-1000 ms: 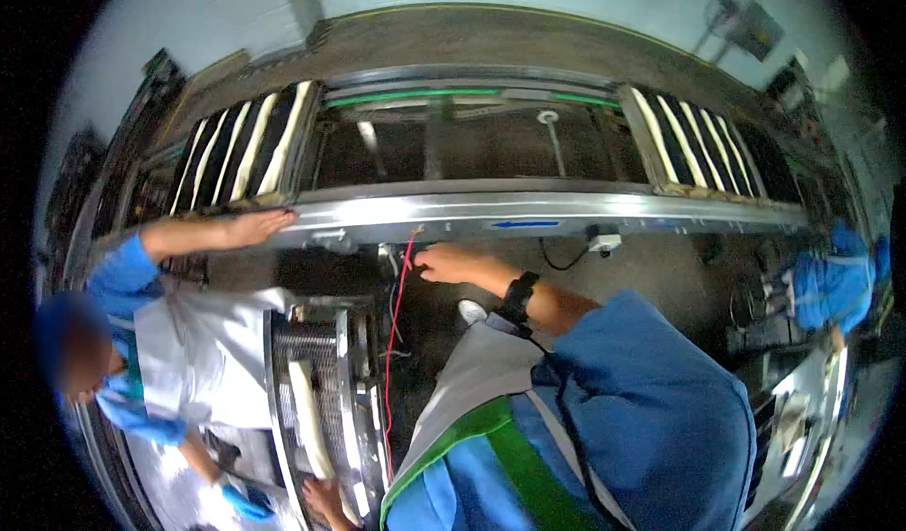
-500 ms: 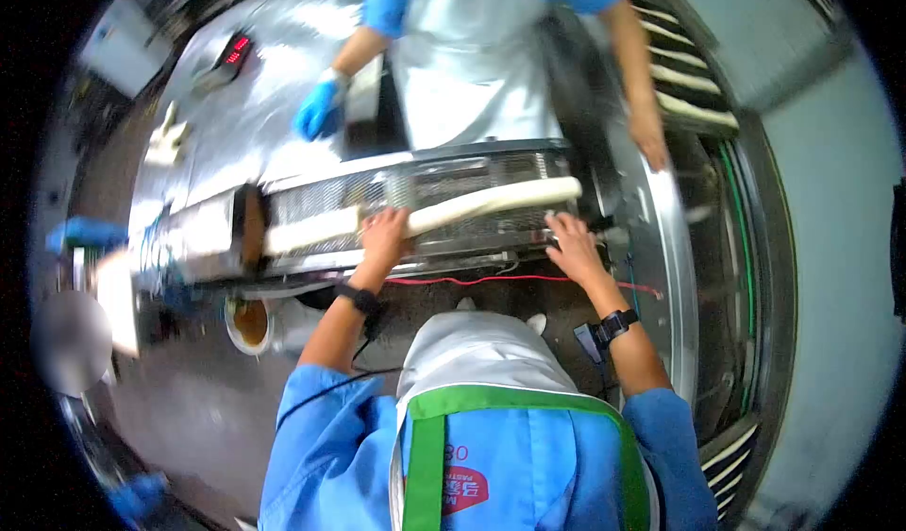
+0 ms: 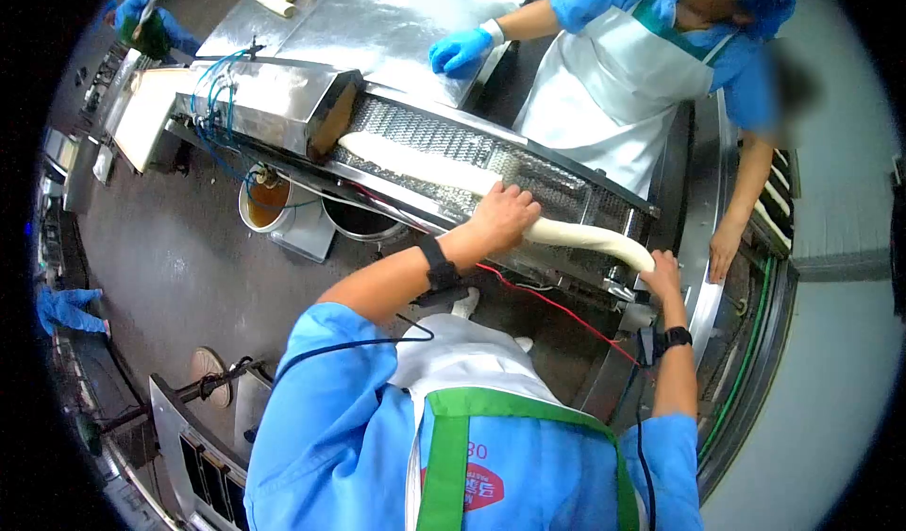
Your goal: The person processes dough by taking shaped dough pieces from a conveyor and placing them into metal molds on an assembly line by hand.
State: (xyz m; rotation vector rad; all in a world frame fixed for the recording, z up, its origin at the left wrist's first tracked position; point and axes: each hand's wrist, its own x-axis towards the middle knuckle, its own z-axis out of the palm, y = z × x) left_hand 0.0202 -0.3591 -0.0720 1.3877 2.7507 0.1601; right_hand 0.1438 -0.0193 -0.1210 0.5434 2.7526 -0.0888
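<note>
A long pale dough strip (image 3: 415, 160) lies along the mesh conveyor (image 3: 444, 130), its right part bending off the belt's end. My left hand (image 3: 505, 218) has its fingers wrapped over the middle of the strip. At the strip's right end, my right hand (image 3: 662, 274) grips the tip near the conveyor's metal end. Both of my wrists carry black bands with a cable.
A co-worker in a white apron (image 3: 618, 68) stands across the conveyor, one gloved hand near the steel table (image 3: 377, 31). Dough pieces (image 3: 274, 2) lie on that table. A bucket (image 3: 265, 201) stands below the conveyor. A red cord (image 3: 566, 311) hangs near my apron.
The view has swung round from the rail to the conveyor. My right hand, just off the dough half a second ago, has closed on its end. My left hand remains on the strip.
</note>
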